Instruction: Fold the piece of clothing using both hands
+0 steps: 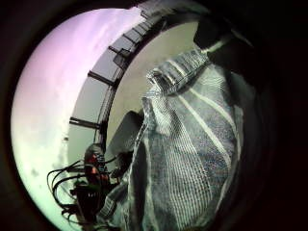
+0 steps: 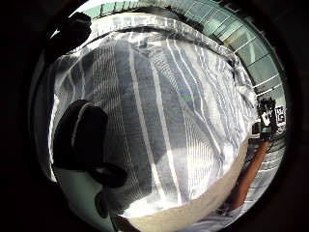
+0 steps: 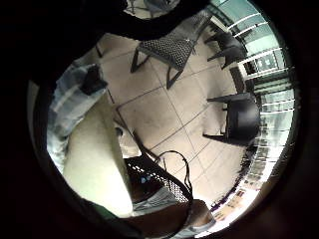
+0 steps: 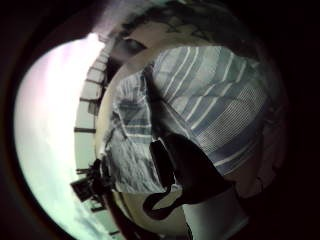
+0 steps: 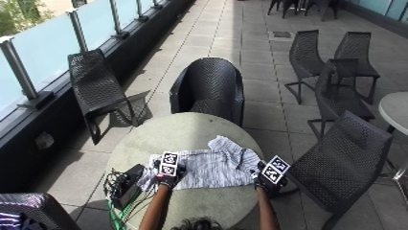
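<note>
Lying spread across the middle of a round pale table [image 5: 191,134], a blue-and-white striped shirt [image 5: 207,165] is stretching between the person's two gloved hands, with one rumpled part sticking up toward the table's far side. The left hand [image 5: 168,178] is sitting on the shirt's left edge; its thumb-side palm view is filling with striped cloth [image 2: 164,111] and is showing dark fingertips [image 2: 79,140] curling onto it, so this hand is gripping the fabric. The right hand [image 5: 265,181] is resting at the shirt's right edge near the table rim; its thumb-side view is showing a black-gloved finger [image 4: 187,172] lying over the striped cloth [image 4: 210,100], and it looks to be pinching that edge. A black box with cables [image 5: 124,184] is sitting on the table just left of the shirt. Dark woven chairs [image 5: 210,88] are standing around the table on a tiled terrace, beside a glass railing [image 5: 38,43].
</note>
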The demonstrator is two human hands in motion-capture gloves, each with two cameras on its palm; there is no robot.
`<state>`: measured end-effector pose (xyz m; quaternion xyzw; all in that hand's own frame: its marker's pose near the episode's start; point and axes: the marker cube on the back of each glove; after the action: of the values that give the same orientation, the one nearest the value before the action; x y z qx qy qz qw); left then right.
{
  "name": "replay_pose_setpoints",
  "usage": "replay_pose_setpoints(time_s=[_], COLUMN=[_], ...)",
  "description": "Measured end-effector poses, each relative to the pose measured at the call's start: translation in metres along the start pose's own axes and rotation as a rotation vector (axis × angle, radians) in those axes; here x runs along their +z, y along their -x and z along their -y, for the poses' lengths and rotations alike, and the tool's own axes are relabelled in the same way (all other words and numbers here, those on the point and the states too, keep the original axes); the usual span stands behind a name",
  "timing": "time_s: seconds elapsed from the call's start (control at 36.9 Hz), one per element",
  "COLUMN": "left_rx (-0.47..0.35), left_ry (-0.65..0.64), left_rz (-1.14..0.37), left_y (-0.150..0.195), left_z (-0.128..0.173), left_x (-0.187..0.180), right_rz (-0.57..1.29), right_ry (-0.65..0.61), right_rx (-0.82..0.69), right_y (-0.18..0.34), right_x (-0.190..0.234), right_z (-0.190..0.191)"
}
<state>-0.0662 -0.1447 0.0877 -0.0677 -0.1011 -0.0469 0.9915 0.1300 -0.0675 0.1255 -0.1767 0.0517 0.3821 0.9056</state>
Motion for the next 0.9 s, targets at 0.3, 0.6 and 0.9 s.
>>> replay_pose_setpoints(time_s=[0.3,0.6,0.9], left_rx=[0.003,-0.076,-0.226], left_ry=[0.222,0.094,0.0], left_rz=[-0.159,-0.244,-0.112], left_y=[-0.03,0.008,0.087], left_z=[-0.021,-0.007,-0.013], left_x=[0.014,-0.045,-0.102], right_rz=[0.049,0.733,0.542], right_ry=[-0.162,-0.381,-0.022], right_rx=[0.047,-0.456,-0.78], right_y=[-0.008,0.138,0.301], right_x=[0.0,-0.083,-0.013], right_z=[0.019,-0.034,-0.162])
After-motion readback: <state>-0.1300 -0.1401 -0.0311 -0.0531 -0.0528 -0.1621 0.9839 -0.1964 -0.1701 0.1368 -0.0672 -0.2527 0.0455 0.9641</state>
